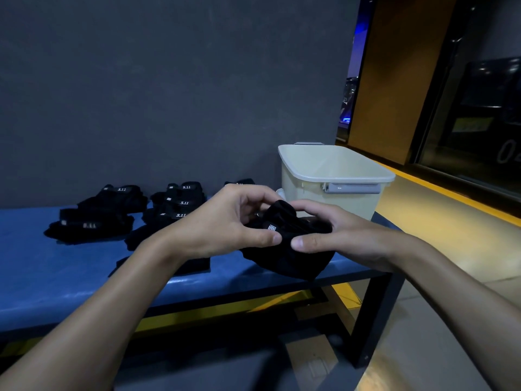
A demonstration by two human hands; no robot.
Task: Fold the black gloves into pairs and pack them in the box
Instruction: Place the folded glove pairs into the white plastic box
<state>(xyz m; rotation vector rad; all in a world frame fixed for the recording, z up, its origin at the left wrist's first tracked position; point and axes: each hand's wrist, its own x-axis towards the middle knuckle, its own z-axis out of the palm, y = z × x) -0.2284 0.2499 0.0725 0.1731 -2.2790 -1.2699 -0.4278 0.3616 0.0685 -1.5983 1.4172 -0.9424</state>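
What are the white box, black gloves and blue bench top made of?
The box looks like hard plastic: smooth, cream, with a moulded rim. The black gloves look like soft fabric; they bunch and crease. The blue bench top may be padded vinyl, judging by its slight sheen.

Matt black cloth gloves [107, 210]; smooth, faintly glossy blue desk top [42, 263] on matt black metal frame [375, 311]; smooth cream plastic box [332, 198].
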